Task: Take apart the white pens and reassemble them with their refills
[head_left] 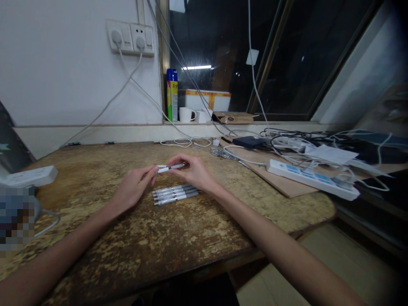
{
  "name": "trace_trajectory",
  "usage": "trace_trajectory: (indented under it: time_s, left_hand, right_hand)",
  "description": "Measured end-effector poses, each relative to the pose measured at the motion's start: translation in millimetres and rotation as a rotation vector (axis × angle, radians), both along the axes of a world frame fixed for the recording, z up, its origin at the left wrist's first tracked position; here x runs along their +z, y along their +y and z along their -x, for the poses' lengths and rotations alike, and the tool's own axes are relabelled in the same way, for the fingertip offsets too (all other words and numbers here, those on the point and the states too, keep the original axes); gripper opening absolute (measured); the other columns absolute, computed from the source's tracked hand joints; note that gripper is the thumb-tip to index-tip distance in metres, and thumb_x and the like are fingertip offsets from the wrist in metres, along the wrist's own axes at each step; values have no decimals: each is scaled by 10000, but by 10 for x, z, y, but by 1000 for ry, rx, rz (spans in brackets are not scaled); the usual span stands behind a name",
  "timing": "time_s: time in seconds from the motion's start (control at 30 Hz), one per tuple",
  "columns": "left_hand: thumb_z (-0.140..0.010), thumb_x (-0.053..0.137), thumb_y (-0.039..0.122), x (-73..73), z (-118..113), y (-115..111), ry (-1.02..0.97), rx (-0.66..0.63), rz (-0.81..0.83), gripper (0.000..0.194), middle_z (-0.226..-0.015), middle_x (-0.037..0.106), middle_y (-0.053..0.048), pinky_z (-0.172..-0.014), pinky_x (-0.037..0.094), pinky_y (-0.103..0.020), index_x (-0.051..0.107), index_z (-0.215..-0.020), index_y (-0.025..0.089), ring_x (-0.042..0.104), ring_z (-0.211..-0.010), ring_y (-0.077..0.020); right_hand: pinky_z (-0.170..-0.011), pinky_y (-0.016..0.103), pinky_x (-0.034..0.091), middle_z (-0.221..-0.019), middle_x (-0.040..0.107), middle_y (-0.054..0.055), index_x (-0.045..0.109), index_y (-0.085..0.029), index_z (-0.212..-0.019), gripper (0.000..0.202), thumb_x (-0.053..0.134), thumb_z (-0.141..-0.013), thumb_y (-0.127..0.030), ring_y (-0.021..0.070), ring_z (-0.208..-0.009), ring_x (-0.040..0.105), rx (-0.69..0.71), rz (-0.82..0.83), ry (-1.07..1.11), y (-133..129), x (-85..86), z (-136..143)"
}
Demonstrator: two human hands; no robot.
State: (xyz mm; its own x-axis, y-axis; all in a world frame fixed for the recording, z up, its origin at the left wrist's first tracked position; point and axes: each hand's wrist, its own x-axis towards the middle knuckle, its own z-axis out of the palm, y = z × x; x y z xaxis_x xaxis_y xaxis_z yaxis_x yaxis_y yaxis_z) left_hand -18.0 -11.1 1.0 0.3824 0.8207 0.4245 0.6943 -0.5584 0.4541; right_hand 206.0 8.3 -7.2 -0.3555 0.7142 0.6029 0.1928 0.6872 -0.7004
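Observation:
Above the worn wooden table (pixel 191 231), a white pen (pixel 163 169) with a dark grip section is held level between my two hands. My left hand (pixel 135 185) pinches its left end. The thumb and fingers of my right hand (pixel 195 172) close around the dark end on the right. Another thin white piece shows just behind the barrel at the left fingertips; I cannot tell whether it is separate. Just below the hands, several white and silver pens (pixel 175 196) lie side by side on the tabletop, their right ends partly behind my right wrist.
To the right, a white power strip (pixel 312 179) and tangled cables rest on a brown board (pixel 283 187). A clear plastic packet (pixel 223 153) lies near the board's left edge. Another white strip (pixel 33 176) is at far left. A spray can (pixel 172 95) and mug (pixel 186 114) stand on the sill.

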Motion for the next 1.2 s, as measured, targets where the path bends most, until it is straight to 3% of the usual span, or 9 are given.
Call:
trace_trajectory:
  time_s: [0.17,0.3,0.47,0.63,0.77,0.87,1.0,1.2]
  left_hand:
    - [-1027,349,506,-3,-6,5,33,-4,1,477,-618,574,13,-631,323,-278,525,-702,205,540,-641,-195]
    - [-1029,340,515,-23,24,27,26,-6,41,489,-598,552,20,-620,321,-275,518,-695,205,531,-617,-188]
    - [-1028,353,510,-3,46,29,18,-5,44,479,-598,548,23,-611,330,-270,523,-699,207,530,-618,-188]
    - [-1018,391,514,25,36,24,-29,-5,45,451,-675,615,15,-642,369,-264,587,-760,200,570,-674,-192]
    - [-998,457,509,-1,58,60,-128,-21,72,389,-939,727,-18,-775,437,-277,695,-984,202,637,-875,-225]
    - [-975,506,516,-23,77,97,-197,-24,111,399,-1111,732,-45,-872,457,-305,706,-1128,207,643,-1004,-251]
    - [-950,544,542,-20,92,125,-234,16,153,432,-1118,734,-62,-902,472,-336,707,-1150,195,648,-1006,-264]
    - [-938,551,562,-17,109,141,-278,-23,155,461,-1125,736,-73,-908,491,-340,713,-1141,181,653,-1018,-267]
  right_hand:
    - [-730,293,534,-840,729,40,708,-163,-962,241,589,-954,-373,139,-722,659,18,96,-32,25,-28,2]
    - [-869,317,533,-1006,743,47,706,-182,-1005,139,666,-885,-240,154,-918,689,17,35,-15,45,-25,-8]
    - [-923,337,526,-1031,732,40,698,-185,-1020,214,689,-812,-137,162,-988,686,38,31,31,75,-24,-28]
    - [-892,336,550,-1050,727,47,681,-185,-1036,239,738,-810,-238,161,-957,698,97,192,190,109,-20,-26]
    - [-847,309,553,-1006,727,49,681,-182,-1007,242,757,-812,-304,162,-931,694,34,179,252,131,-3,-34]
    - [-778,286,560,-953,717,38,684,-185,-977,222,735,-831,-345,149,-853,686,-2,188,260,148,-5,-50]
    - [-703,282,571,-914,699,31,673,-193,-966,247,714,-832,-396,146,-776,685,21,292,308,172,-14,-74]
    - [-779,310,572,-892,698,35,685,-182,-903,235,739,-782,-377,154,-766,687,-26,389,429,150,50,-126]
